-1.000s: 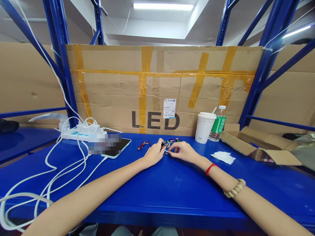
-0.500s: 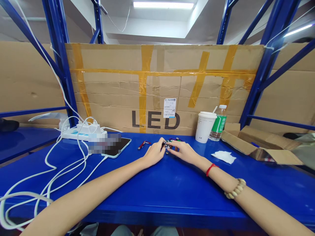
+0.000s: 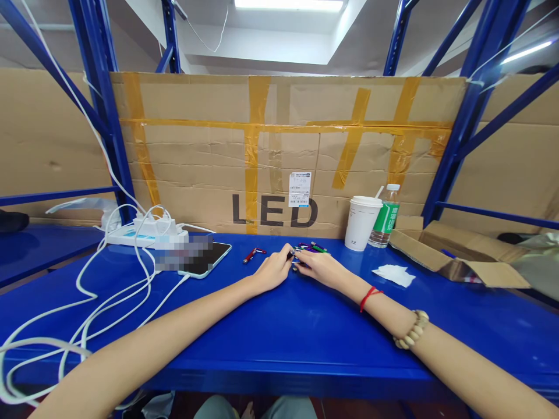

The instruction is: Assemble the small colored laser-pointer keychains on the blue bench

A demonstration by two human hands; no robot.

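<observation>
My left hand [image 3: 273, 270] is closed, with a small dark piece [image 3: 290, 254] between thumb and forefinger. Right against it, my right hand [image 3: 322, 267] has its fingers bent together at a small shiny part; what they grip is too small to name. A little dark bit [image 3: 294, 269] lies on the table below the fingertips. Just behind the right hand are several small green and purple metallic pieces [image 3: 315, 247], partly hidden. To the left of my hands is a slim red metallic tube [image 3: 250, 256] with a small clip-like end.
A phone [image 3: 209, 260] lies left on the blue table [image 3: 262, 331], near a white power strip [image 3: 126, 235] and looped white cables [image 3: 82, 297]. Rightward are a paper cup [image 3: 361, 224], a water bottle [image 3: 386, 218], a tissue [image 3: 393, 274] and an open cardboard box [image 3: 458, 256]. A cardboard panel [image 3: 196, 157] stands behind.
My right hand's fingers have drawn closer together and lower at the small piece, uncovering more of the green and purple pieces. The left hand stays nearly in place. The view has shifted slightly.
</observation>
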